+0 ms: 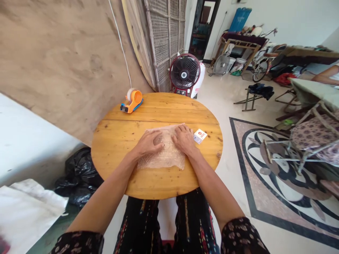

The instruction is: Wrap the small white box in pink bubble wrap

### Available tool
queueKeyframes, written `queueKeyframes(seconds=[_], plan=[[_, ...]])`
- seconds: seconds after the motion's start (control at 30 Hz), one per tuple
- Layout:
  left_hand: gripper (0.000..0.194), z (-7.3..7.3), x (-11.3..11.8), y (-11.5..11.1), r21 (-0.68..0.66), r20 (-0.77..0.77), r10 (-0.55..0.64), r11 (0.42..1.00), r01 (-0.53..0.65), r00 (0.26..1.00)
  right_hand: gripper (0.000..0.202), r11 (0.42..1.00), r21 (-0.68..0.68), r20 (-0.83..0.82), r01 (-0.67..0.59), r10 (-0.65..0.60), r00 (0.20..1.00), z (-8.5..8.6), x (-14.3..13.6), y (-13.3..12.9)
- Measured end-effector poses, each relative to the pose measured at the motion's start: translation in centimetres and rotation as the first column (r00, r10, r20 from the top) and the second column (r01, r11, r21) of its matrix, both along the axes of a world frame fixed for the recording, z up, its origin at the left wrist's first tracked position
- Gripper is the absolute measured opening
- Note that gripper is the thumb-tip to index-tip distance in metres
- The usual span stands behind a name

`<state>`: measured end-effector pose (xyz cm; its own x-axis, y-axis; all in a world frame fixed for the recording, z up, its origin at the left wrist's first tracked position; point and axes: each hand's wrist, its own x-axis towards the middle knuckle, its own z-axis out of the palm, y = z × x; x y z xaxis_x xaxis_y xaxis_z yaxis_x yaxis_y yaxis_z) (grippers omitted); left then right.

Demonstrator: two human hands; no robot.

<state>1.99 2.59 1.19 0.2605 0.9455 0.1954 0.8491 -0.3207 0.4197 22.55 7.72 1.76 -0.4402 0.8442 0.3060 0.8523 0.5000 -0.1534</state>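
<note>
Dark sleeves (79, 243) are flanking tabletop (113, 148)'s near edge; L hand (149, 143) & R hand (183, 139), part-open, gripping nothing, are resting on bubble wrap (165, 158), lying betw. near & far edges; even pressure should prob. be helping flatness.

A round wooden table (150, 187), yellow-brown and knotty, carries three things. A dark seam crosses its top from about 10 to 2 o'clock, and one knot sits near the rim just past 3. Bubble wrap (164, 161) lies spread around the centre, its near edge ragged. An orange-and-blue tape dispenser (134, 100) rests near the rim at 11 o'clock, a white packet (200, 136) with a red mark towards 3.
</note>
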Motion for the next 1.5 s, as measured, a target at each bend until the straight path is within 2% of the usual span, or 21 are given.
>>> queueKeyframes(seconds=[0.1, 0.27, 0.33, 0.6, 0.67, 0.77, 0.83, 0.9, 1.1, 1.3, 1.5], plan=[[0.058, -0.1, -0.1, -0.2, -0.02, -0.047, -0.017, 1.0, 0.016, 0.999, 0.027, 0.999, 0.035, -0.029, -0.041, 0.043, 0.999, 0.5, 0.0, -0.3], [0.057, -0.2, 0.0, -0.2, 0.035, -0.058, -0.052, 0.998, 0.054, 0.997, 0.023, 0.968, 0.025, -0.042, -0.25, 0.251, 0.967, 0.6, -0.5, -0.7], [0.063, -0.2, 0.1, -0.1, 0.042, -0.05, -0.054, 0.998, 0.056, 0.997, 0.02, 0.957, 0.011, -0.044, -0.291, 0.291, 0.956, 0.6, -0.7, -0.7], [0.083, -0.5, 0.2, 0.0, -0.007, -0.04, 0.022, 1.0, -0.023, 0.999, 0.019, 0.973, -0.067, -0.025, -0.221, 0.22, 0.975, 0.6, -0.4, -0.7], [0.09, -0.8, 0.1, 0.1, -0.017, -0.028, 0.024, 1.0, -0.024, 0.999, 0.024, 0.975, -0.076, -0.029, -0.207, 0.205, 0.978, 0.6, -0.3, -0.7], [0.095, -1.1, -0.2, 0.2, -0.065, -0.031, 0.034, 0.997, -0.036, 0.999, 0.043, 0.976, -0.11, -0.012, -0.187, 0.186, 0.982, 0.7, -0.1, -0.7], [0.094, -1.1, -0.4, 0.2, -0.073, -0.029, 0.029, 0.997, -0.031, 0.999, 0.053, 0.974, -0.144, 0.007, -0.174, 0.177, 0.984, 0.8, 0.2, -0.5], [0.092, -1.0, -0.4, 0.2, -0.056, -0.021, 0.012, 0.998, -0.013, 1.0, 0.055, 0.972, -0.166, 0.025, -0.164, 0.17, 0.985, 0.9, 0.4, -0.4], [0.08, -0.5, 0.1, 0.1, -0.019, -0.03, -0.017, 1.0, 0.016, 0.999, 0.054, 0.974, -0.163, 0.044, -0.16, 0.169, 0.985, 0.5, 0.9, 0.2], [0.064, -0.4, 0.4, 0.1, 0.069, -0.056, -0.099, 0.992, 0.103, 0.994, 0.044, 0.98, -0.146, 0.056, -0.136, 0.146, 0.988, 0.8, 1.0, 0.2], [0.067, -0.3, 0.6, 0.0, 0.01, -0.089, -0.066, 0.998, 0.067, 0.994, 0.044, 0.981, -0.118, 0.026, -0.152, 0.156, 0.987, 1.7, 0.9, -0.5]])
